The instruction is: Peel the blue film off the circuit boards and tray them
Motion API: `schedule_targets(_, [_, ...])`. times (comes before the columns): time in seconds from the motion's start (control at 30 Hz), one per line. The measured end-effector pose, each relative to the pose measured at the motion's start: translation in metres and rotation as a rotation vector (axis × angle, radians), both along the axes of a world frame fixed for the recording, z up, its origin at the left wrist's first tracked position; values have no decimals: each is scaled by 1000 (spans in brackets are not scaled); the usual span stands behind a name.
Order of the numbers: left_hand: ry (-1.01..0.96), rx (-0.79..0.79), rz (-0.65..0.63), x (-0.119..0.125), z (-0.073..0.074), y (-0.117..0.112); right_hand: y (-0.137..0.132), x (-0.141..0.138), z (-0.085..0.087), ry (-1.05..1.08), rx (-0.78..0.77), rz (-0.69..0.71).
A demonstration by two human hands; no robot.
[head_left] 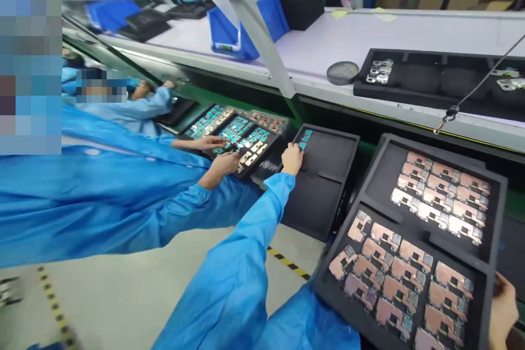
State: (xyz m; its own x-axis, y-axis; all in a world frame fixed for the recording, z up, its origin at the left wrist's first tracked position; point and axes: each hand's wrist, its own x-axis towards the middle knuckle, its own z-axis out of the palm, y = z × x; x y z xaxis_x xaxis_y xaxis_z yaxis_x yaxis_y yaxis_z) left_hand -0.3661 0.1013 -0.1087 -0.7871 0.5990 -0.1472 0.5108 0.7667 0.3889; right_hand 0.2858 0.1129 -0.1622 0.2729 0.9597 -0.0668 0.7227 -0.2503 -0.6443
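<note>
My left hand [292,158] reaches to the left edge of a black foam tray [324,197]. Its fingers are curled together close to two small teal circuit boards [305,139] in the tray's upper corner; what they pinch, if anything, is hidden. At the right, my right hand [503,309] grips the side of a larger black tray [375,191], its fingertips partly out of sight. Rows of copper-coloured circuit boards [400,279] lie in that larger tray's two compartments.
On my left a co-worker in a blue coat [123,191] handles boards over a filled tray [233,131]. Above the belt, a shelf [410,33] carries a black tray [435,85], a round mesh dish [343,73] and blue bins [246,27]. A hook [447,117] hangs at the right.
</note>
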Motion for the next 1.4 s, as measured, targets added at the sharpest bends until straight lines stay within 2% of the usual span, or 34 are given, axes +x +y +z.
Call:
schedule_targets(0.07, [-30,1,26,-1,-4,3,-31,17,-8,-14,-53,-119])
schedule_targets(0.17, [-97,61,63,1,8,2,-73,42,3,-24,-113,-194])
schedule_targets(0.27, [-215,195,75,11,36,-6,-93,37,39,-12,20,-265])
schedule_targets(0.37, [-391,334,29,46,68,-27,-106,-9,96,18,372,-252])
schedule_targets(0.4, [-462,382,-1,65,77,-37,-111,-32,117,-11,475,-157])
schedule_targets(0.47, [-668,515,-71,113,94,-61,-120,-84,154,-18,583,283])
schedule_targets(0.5, [-842,625,-100,140,102,-73,-123,-110,168,-6,635,532])
schedule_targets(0.57, [-1166,747,-149,194,117,-95,-121,-154,185,-23,758,828])
schedule_targets(0.6, [-1280,758,-167,218,124,-104,-117,-169,188,-57,789,918])
schedule_targets(0.67, [-1384,719,-211,260,134,-117,-106,-182,186,-108,862,956])
schedule_targets(0.73, [-1401,678,-262,288,138,-123,-97,-177,181,-129,928,942])
schedule_targets(0.8, [-1355,643,-340,303,138,-123,-95,-163,179,-90,950,932])
schedule_targets(0.87, [-1197,651,-437,311,138,-122,-97,-152,182,41,895,858])
schedule_targets(0.97, [-866,712,-615,317,140,-120,-105,-150,189,373,667,585])
schedule_targets(1.07, [-804,713,-742,326,142,-121,-109,-154,193,627,465,372])
schedule_targets(1.2, [-769,745,-715,338,143,-122,-107,-151,195,683,429,325])
schedule_targets(1.4, [-712,779,-726,348,142,-121,-104,-141,191,638,385,398])
